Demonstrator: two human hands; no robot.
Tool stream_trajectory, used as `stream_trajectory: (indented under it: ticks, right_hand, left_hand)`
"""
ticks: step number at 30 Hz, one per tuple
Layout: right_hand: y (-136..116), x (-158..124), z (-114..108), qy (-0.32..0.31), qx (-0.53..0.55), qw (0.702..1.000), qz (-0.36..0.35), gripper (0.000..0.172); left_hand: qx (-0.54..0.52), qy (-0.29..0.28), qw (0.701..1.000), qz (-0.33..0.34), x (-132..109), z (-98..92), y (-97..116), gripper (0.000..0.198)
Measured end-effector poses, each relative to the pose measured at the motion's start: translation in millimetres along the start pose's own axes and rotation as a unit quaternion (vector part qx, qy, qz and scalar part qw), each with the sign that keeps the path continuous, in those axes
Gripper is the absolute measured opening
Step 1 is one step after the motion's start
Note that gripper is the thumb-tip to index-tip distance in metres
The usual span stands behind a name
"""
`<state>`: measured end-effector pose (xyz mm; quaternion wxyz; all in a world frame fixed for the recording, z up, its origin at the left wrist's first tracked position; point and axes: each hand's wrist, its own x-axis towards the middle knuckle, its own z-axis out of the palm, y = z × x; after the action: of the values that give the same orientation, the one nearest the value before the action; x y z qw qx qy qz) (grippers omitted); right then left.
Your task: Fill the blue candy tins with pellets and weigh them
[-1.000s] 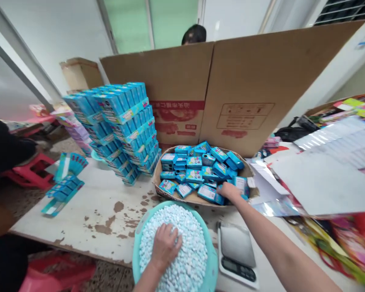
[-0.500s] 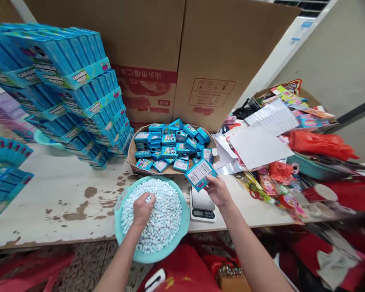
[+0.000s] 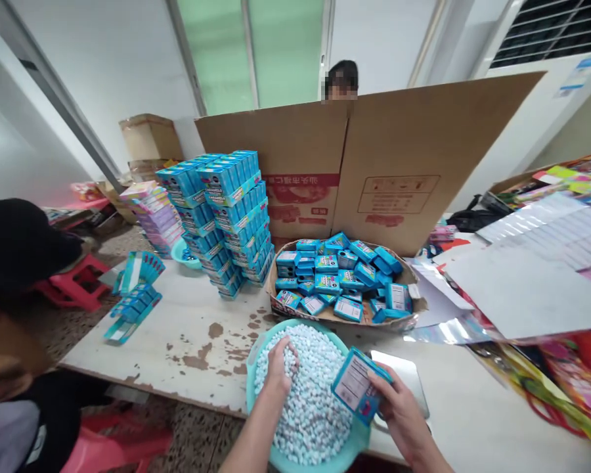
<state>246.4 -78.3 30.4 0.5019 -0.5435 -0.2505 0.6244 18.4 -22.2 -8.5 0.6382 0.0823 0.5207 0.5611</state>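
Note:
My left hand (image 3: 278, 361) is dug into a teal basin (image 3: 252, 355) heaped with small pale-blue candies (image 3: 311, 401), fingers curled around some of them. My right hand (image 3: 398, 406) grips a small blue box (image 3: 357, 385), tilted with its label side up, over the basin's right rim. Behind the basin a shallow cardboard tray (image 3: 335, 318) holds several more small blue boxes (image 3: 335, 274). Part of a scale (image 3: 408, 377) shows under my right hand.
A tall stack of blue display cartons (image 3: 226, 217) stands at the left on the worn white table (image 3: 177, 335). Large cardboard sheets (image 3: 369, 157) stand behind, with a person's head above them. Another person sits at far left. Papers and colourful packaging (image 3: 532, 289) lie at right.
My right hand took a blue box from the tray and brought it down beside the basin. My left hand stayed in the candies. The view swung down, then back up.

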Motion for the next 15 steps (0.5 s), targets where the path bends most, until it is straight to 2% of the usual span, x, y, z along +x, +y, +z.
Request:
stream_trajectory:
  ticks: [5,9,15]
  right_hand:
    - [-10,7,-1,-0.021,-0.035,0.999,0.010,0.048]
    - [-19,12,-9,-0.004,-0.021,1.000,0.006,0.051]
    - [-10,7,-29,0.024,0.001,0.999,0.034,0.056]
  left_hand:
    - [0.034,0.013,0.999,0.008,0,-0.4,-8,0.029]
    - [0.061,0.019,0.998,0.023,1,0.5,-9,0.029]
    - [0.074,0.009,0.997,0.026,-1,1.6,-11,0.030]
